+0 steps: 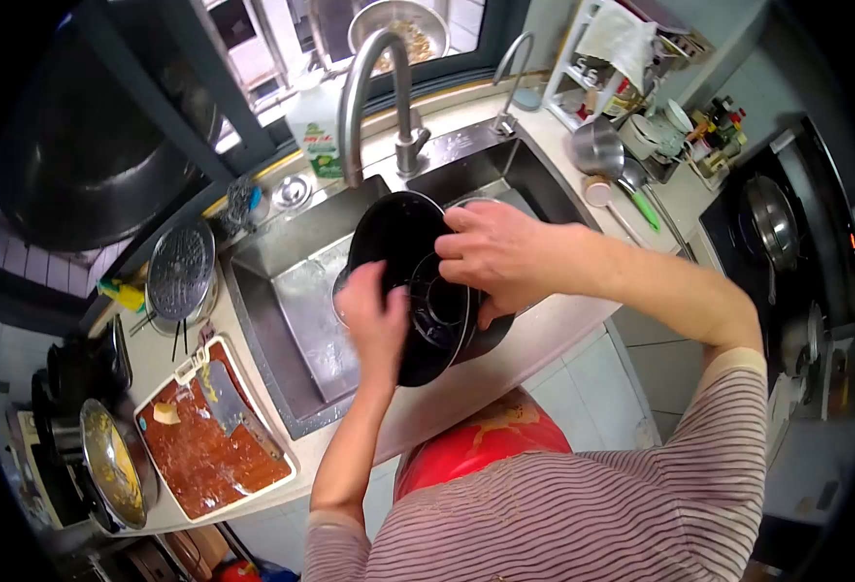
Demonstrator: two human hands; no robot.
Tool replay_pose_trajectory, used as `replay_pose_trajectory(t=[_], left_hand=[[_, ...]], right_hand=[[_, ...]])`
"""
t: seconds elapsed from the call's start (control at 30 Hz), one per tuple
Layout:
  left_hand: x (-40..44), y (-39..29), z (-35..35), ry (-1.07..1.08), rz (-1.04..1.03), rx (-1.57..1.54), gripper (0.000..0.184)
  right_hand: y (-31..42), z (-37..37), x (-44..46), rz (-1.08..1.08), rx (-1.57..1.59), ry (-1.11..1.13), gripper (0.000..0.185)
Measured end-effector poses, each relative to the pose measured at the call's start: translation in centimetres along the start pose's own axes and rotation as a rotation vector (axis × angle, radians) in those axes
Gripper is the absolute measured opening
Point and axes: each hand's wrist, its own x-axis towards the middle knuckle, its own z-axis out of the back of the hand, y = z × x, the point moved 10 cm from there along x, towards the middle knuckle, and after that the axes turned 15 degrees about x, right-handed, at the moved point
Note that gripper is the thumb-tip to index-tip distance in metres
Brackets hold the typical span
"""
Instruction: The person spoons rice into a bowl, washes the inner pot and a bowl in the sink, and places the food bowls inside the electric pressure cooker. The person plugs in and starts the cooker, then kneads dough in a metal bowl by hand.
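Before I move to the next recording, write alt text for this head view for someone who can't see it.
A person's right hand grips a tilted black pot by its rim at a double-basin steel sink, the blurred left hand in front of the pot's opening. Left of the sink, a cleaver lies on a brown cutting board.

One head-worn camera looks forward and steeply down past the striped shirt onto the hands and double-bowl sink at close range; its wide, dark-cornered field runs from the window at top to the tiled floor below.
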Motion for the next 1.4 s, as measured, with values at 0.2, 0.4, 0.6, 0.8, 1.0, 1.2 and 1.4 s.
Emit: replay_pose_trajectory(t=[0.2, 0.4, 0.6, 0.8, 1.0, 1.2, 1.4], left_hand=[[-10.8, 5.6, -6.6, 0.349, 1.328, -1.127, 0.034], [-9.9, 1.9, -11.8, 0.508, 1.132, -0.783, 0.028], [-5.8, -3.3, -17.0, 0.344, 1.094, -0.698, 0.029], [-5.1, -6.6, -20.0, 0.247, 1.301, -0.762, 0.032], [-4.6, -7.0, -22.6, 0.184, 1.335, -0.819, 0.033], [-7.2, -5.1, -23.5, -0.015, 1.39, -0.791, 0.041], [-6.5, -5.5, -24.7, 0.029, 1.328, -0.932, 0.046]], right_hand=[[-2.3, 0.1, -8.3, 0.079, 0.138, -0.461, 0.046], [-19.2, -3.5, -17.4, -0.248, 1.327, -0.538, 0.034], [-43.5, -11.8, -19.7, -0.708, 0.78, -0.95, 0.067], [-44.3, -11.0, -15.3, -0.69, 0.47, -0.766, 0.045], [-41.0, -10.4, -13.5, -0.535, 0.025, -0.485, 0.036], [-40.9, -15.7, -16.7, -0.592, 0.881, -0.711, 0.045], [-36.3, -13.1, -20.5, -0.644, 0.781, -0.973, 0.043]])
